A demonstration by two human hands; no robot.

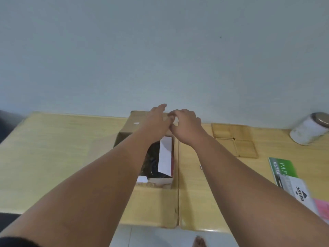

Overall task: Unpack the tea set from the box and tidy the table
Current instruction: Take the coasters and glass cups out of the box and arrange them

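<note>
The yellow wooden tabletop [53, 148] runs across the view, its far edge against a pale wall. The open cardboard box [154, 205] stands at the tabletop's middle, reaching from the near edge almost to the far edge, with its flaps spread out. Inside it lie dark shapes [151, 157], perhaps the tea set, though too blurred to name. A white card [165, 155] leans along the box's right wall.

Both forearms reach over the box to its far flap [135, 122]. The left hand [156, 120] lies there with its fingers stretched forward and grips nothing I can see. The right hand [185, 123] touches it, fingers curled under at the flap's edge; whether they pinch anything I cannot tell.

Right of the box, near the far edge, flat wooden trays [233, 139] lie side by side. A white tin [309, 129] with a metal lid sits in the far right corner. Along the right edge lie a green booklet [283, 168], a white packet [300, 191] overlapping it, and pink paper [322, 209].
</note>
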